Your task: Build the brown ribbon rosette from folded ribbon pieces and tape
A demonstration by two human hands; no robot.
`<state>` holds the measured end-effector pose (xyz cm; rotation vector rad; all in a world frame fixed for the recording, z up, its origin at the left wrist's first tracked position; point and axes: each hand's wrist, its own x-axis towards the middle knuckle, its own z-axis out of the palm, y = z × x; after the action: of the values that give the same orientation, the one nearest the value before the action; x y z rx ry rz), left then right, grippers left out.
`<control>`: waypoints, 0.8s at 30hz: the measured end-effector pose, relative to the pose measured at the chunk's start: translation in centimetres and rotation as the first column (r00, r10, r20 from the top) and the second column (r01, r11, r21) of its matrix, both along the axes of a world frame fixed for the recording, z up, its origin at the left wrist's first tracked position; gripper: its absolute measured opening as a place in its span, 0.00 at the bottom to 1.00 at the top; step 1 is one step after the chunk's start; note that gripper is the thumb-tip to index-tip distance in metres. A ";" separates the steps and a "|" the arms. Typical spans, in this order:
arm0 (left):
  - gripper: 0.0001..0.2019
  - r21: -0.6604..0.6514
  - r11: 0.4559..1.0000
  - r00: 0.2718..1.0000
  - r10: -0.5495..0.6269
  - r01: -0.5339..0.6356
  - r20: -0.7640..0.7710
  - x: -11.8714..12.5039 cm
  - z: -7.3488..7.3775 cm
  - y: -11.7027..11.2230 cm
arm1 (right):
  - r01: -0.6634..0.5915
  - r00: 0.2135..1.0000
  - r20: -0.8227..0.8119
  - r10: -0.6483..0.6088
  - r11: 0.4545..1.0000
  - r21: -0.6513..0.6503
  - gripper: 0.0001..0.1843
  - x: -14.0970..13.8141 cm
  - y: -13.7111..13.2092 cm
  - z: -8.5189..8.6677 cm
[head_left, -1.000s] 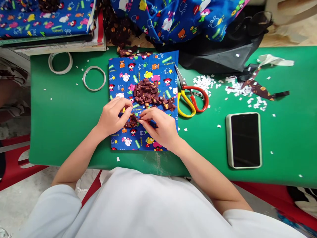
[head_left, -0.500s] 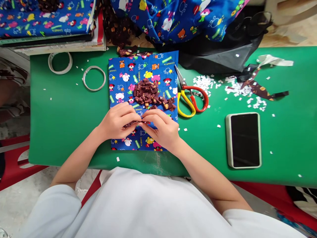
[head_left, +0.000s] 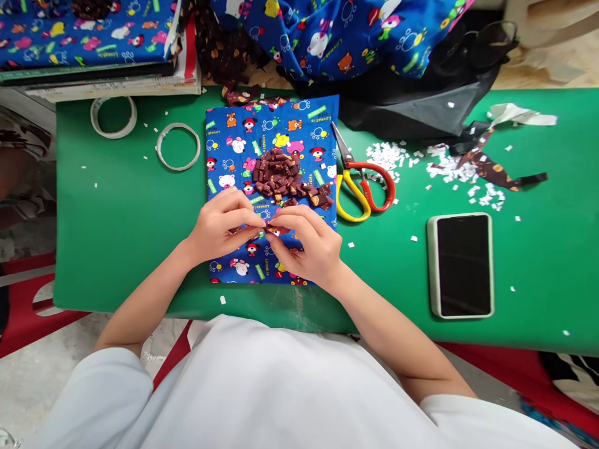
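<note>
Over a blue cartoon-print cloth (head_left: 229, 134) my two hands meet, fingertips close together. My left hand (head_left: 224, 224) is closed in a pinch on a small brown patterned strip (head_left: 277, 229), part of which shows beneath its fingers. From the other side my right hand (head_left: 311, 243) pinches the same strip between thumb and fingers. Just beyond the fingertips lies a heap of small folded brown pieces (head_left: 276, 173) with yellow spots. Scissors (head_left: 364, 190) with one yellow and one red handle rest at the cloth's right edge.
Two tape rolls (head_left: 113, 118) (head_left: 178, 147) lie at the left of the green table (head_left: 116, 249). A phone (head_left: 463, 265) is at the right. White paper bits (head_left: 388, 154) are scattered behind it. At the back are a black bag (head_left: 402, 103) and a blue-print-topped stack (head_left: 112, 81).
My right thumb has moved down and away from its fingers, widening that hand slightly. The fingertips have parted a little, showing more of the brown strip. Other things stay in place.
</note>
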<state>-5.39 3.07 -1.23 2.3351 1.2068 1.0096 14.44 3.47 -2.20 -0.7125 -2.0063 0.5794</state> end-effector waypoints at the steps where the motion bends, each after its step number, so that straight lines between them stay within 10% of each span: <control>1: 0.11 -0.013 1.000 1.000 -0.002 0.002 0.019 0.0 0.1 0.0 | 0.004 1.000 -0.001 -0.004 1.000 0.007 0.11 0.0 0.0 0.0; 14: 0.07 0.110 0.993 0.999 -0.039 0.040 -0.010 0.4 0.1 -0.2 | 0.065 0.994 0.075 -0.085 0.971 0.229 0.10 -0.1 0.4 -0.6; 24: 0.03 0.132 0.985 0.993 -0.116 0.111 0.035 -2.0 -0.2 -0.3 | 0.051 0.987 0.142 -0.074 0.986 0.161 0.06 -0.4 0.0 0.1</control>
<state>-7.39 2.80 -1.47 2.4367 1.0069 1.1232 14.04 3.51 -2.12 -0.7373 -2.1306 0.3358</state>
